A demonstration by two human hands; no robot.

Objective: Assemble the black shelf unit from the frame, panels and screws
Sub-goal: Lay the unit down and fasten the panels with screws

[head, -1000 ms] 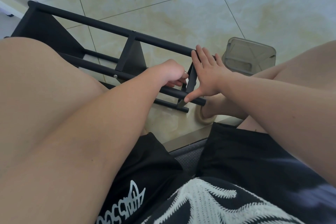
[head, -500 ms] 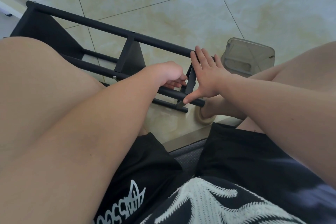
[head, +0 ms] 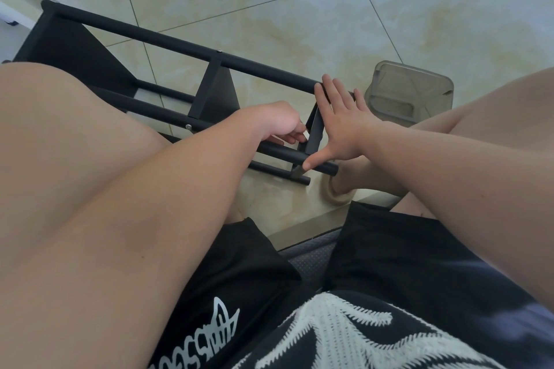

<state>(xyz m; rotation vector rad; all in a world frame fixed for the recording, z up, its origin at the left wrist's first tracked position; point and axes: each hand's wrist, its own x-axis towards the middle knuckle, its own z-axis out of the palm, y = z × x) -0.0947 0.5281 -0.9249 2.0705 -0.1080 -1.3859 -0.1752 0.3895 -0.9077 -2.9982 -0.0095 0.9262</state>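
The black shelf frame (head: 168, 39) lies on its side on the tiled floor, with long tubes and upright black panels between them. My right hand (head: 344, 126) presses flat, fingers straight, against the outer face of the end panel (head: 316, 135), its thumb on the near tube (head: 278, 153). My left hand (head: 275, 120) is curled at the inner side of that panel, fingertips against its edge. Whatever it may pinch is hidden. A silver screw head (head: 189, 127) shows on the near tube below the middle panel (head: 215, 90).
A clear grey plastic container (head: 410, 93) stands on the floor just right of the frame's end. My bare legs flank the frame, and a foot in a sandal (head: 338, 192) sits under my right wrist. A dark mat edge (head: 311, 257) lies by my lap.
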